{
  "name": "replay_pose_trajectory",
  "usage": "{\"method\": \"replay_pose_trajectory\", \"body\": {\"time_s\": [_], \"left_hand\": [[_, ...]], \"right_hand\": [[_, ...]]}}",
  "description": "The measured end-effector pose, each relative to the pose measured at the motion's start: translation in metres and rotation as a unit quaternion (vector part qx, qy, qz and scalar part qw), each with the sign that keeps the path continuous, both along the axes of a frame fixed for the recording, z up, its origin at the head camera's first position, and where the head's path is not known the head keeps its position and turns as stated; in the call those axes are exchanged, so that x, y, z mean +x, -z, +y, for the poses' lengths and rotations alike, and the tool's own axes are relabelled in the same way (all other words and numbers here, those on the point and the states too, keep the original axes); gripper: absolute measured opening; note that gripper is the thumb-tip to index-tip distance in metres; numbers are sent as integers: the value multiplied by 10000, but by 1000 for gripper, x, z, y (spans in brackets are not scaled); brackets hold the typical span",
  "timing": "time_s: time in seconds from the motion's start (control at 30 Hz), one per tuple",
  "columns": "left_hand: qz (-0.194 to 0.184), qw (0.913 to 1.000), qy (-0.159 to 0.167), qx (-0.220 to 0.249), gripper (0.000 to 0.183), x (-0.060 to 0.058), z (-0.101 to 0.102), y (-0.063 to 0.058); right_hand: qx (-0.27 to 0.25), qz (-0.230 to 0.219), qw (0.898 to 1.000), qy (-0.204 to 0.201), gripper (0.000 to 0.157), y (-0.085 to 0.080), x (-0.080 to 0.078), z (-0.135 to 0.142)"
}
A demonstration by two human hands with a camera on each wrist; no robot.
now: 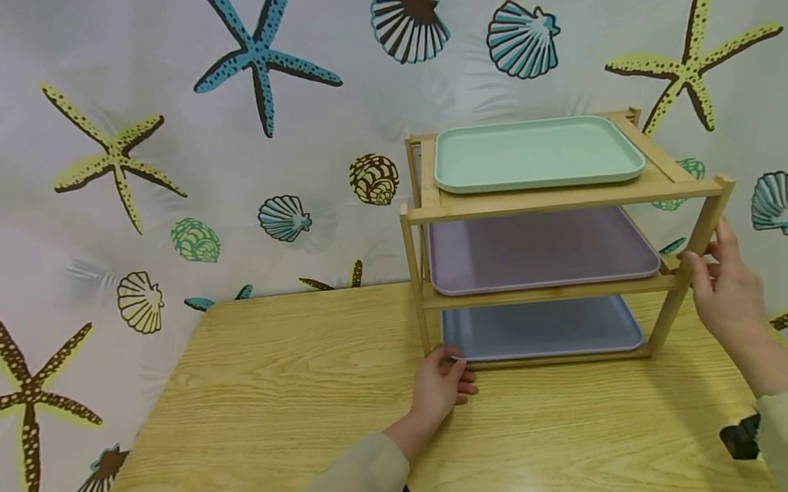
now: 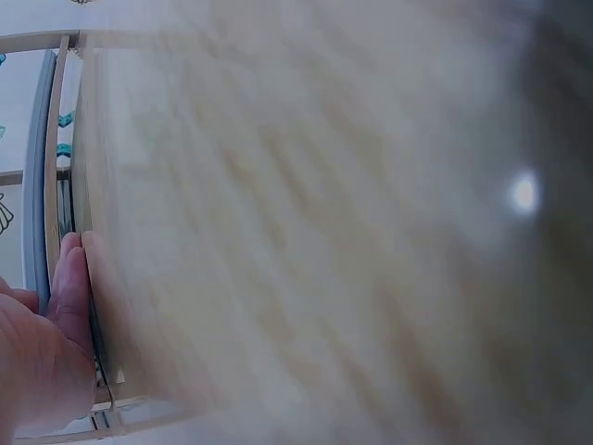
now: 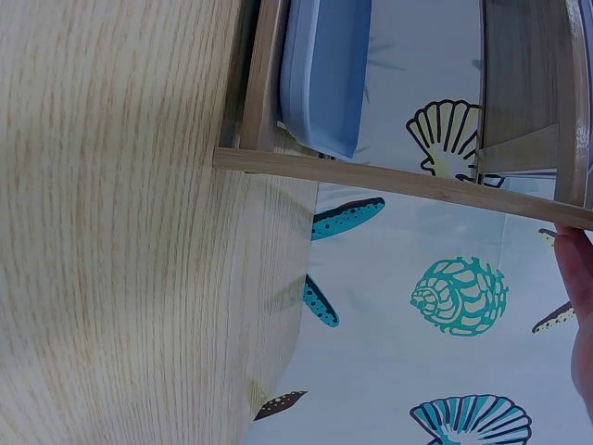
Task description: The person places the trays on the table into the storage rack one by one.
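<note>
A three-tier wooden rack (image 1: 561, 202) stands on the table, carrying one tray on each tier. On top lies a mint-green tray (image 1: 535, 155), a mauve tray (image 1: 544, 251) sits in the middle, and a blue tray (image 1: 540, 329) is at the bottom. My left hand (image 1: 439, 388) grips the rack's bottom front left corner, thumb by the blue tray's rim and fingers below the rail (image 2: 56, 148). At the other side, my right hand (image 1: 729, 289) holds the rack's right front post (image 1: 699, 236) near the middle tier, with thumb and fingers about it.
The wood-grain table (image 1: 272, 384) stretches left and in front of the rack. Behind hangs a white curtain (image 1: 325, 126) printed with starfish and shells, close to the rack's back. Black wrist-worn devices (image 1: 742, 438) show at the sleeves.
</note>
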State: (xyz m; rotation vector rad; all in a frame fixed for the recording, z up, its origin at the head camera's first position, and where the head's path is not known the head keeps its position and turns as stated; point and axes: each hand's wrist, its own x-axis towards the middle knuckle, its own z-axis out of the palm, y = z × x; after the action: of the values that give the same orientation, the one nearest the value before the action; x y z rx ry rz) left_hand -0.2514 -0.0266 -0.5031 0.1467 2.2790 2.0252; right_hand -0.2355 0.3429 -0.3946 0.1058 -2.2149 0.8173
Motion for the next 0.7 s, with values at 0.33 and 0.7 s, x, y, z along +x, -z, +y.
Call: {"method": "replay_pose_trajectory", "body": {"time_s": [0.33,0.7], "left_hand": [[-84,9997,-123,-212,8,-2,3,-3],[-83,9999,37,-68,16,-2,1,-1]], "right_hand": [[-46,-9,10000,-6,58,0,-1,0],[-24,25,10000,-56,57,-1,-1,0]]}}
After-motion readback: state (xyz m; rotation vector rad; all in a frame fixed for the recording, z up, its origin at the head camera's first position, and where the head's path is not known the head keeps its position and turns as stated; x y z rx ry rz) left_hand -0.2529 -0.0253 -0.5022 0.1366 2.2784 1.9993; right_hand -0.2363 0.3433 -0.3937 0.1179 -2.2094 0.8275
